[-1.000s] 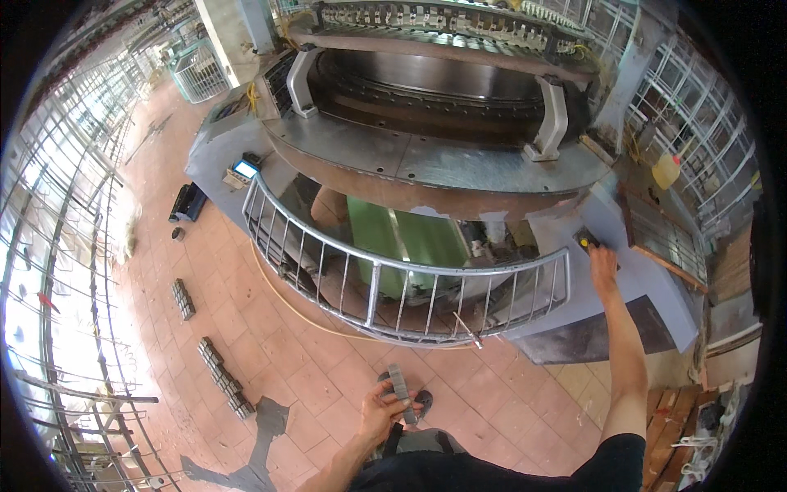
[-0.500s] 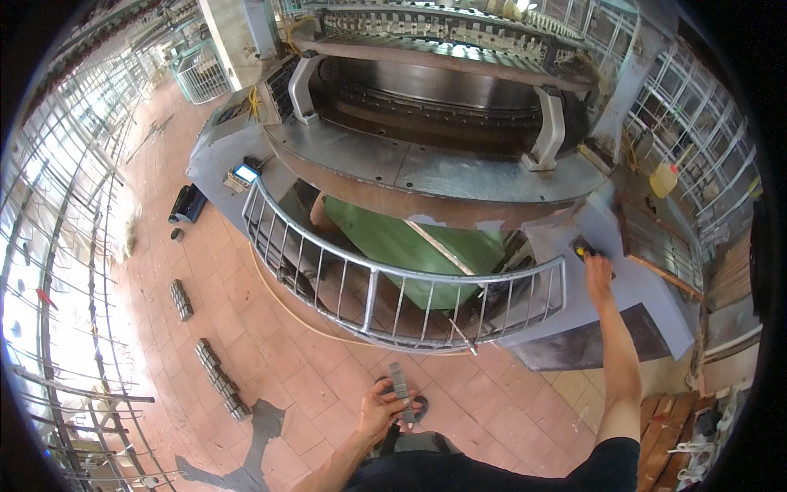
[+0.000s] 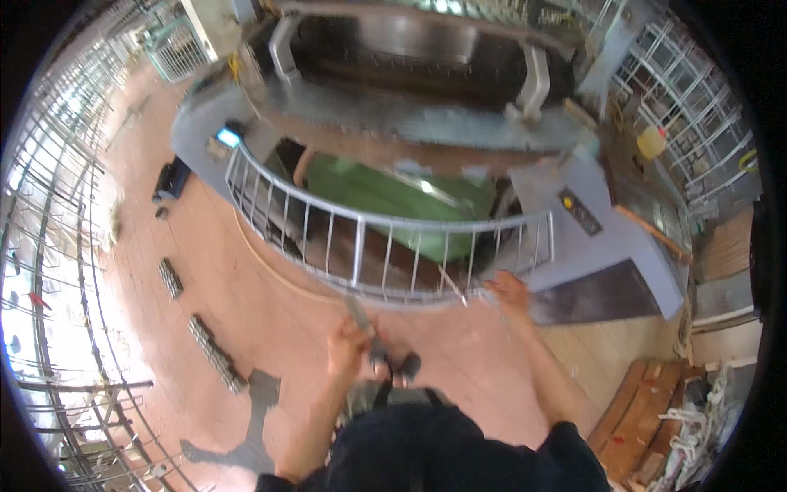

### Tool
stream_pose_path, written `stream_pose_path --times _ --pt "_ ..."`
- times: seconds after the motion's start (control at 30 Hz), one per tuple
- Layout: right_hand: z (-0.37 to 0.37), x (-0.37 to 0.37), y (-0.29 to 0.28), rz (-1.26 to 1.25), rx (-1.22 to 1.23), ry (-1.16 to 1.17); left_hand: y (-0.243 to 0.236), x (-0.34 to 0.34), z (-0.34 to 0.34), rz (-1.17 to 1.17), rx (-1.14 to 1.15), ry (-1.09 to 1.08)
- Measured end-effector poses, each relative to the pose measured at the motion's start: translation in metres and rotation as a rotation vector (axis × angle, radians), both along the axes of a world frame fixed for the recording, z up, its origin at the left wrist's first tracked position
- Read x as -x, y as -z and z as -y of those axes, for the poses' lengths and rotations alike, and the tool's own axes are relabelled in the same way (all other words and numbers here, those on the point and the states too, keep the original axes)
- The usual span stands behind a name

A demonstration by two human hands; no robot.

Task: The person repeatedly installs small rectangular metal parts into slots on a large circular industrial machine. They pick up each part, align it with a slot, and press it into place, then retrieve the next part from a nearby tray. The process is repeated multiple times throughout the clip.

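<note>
Flat, narrow strip of dull grey material [image 3: 357, 312] in the grasp of the left hand [image 3: 348, 346], above the reddish tiled floor [image 3: 287, 353] and on the near side of the curved silver metal railing [image 3: 359, 246]. Long axis slanted from upper left to lower right, far end projecting past the fingertips toward the railing. Left-hand fingers bent closely around the strip; placement of each finger lost in blur. Left forearm rising steeply from the lower edge, in front of the body.

Right hand [image 3: 510, 293] well apart from the strip, to its right and slightly farther out, beside the lower right part of the railing; contact with the metal impossible to tell. Right-hand fingers seemingly part curled, nothing discernible in hold; exact opening unreadable through blur. Right forearm slanted upward and leftward from the elbow. Just left of these fingers, thin whitish rod [image 3: 453, 285] tilted across the railing's lower bar. Farther out and right, dark oblong panel with a yellow button [image 3: 580, 211] on blue-grey machine housing [image 3: 615, 243].
</note>
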State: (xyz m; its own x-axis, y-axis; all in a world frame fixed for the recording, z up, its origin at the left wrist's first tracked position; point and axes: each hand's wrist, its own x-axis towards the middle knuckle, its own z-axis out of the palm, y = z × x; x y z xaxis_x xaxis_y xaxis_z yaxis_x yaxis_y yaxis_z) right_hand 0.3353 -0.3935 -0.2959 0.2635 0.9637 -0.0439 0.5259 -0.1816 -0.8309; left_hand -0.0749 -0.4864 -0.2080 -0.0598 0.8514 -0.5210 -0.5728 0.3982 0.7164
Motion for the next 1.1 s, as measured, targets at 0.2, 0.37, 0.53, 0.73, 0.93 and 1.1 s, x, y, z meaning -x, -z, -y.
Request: stream_pose_path --times 0.2,0.37,0.53,0.73,0.93,1.1 --pt "0.025 0.105 0.101 0.44 -0.171 0.008 -0.041 0.018 -0.042 -0.026 -0.186 0.021" --pt "0.013 0.111 0.108 0.658 -0.266 -0.004 -0.077 0.02 -0.043 -0.095 -0.184 -0.054" --pt "0.02 0.126 0.041 0.21 -0.348 0.167 -0.083 0.04 -0.044 -0.17 -0.247 -0.057" --pt "0.043 0.139 -0.183 -0.563 -0.683 0.29 -0.068 0.09 -0.067 -0.146 -0.252 -0.04" --pt "-0.048 0.217 -0.276 -0.167 -0.463 -0.051 -0.065 0.156 -0.086 -0.131 -0.299 0.035" --pt "-0.166 0.311 -0.322 0.021 -0.264 -0.215 -0.062 0.222 -0.095 -0.168 -0.324 0.012"
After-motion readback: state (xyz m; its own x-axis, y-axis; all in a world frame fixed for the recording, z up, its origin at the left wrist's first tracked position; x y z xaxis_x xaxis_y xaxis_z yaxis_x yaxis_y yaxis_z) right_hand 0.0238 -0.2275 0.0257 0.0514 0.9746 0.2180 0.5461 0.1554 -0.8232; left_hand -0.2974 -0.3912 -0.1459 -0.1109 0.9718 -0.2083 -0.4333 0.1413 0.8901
